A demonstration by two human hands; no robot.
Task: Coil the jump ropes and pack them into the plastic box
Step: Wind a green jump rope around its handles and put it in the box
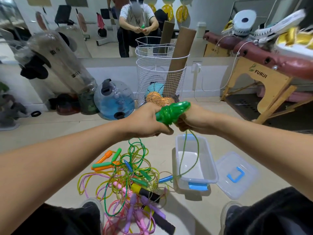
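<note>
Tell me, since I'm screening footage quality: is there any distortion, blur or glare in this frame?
Head view: wide-angle bending curves the forearms and floor edges; the white fan at top right is smeared; glare glints on the wound green rope; the plastic box stays sharp.

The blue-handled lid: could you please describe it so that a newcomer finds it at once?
Find the clear plastic box on the floor below the hands. Right of it lies a flat clear plastic lid. Its blue handle sets it apart from the box, which has blue end latches.

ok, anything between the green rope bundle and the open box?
Nothing visible. Both hands hold the green jump rope above the plastic box, which is open and empty apart from the rope's dangling loop. Its lid lies beside it.
</note>
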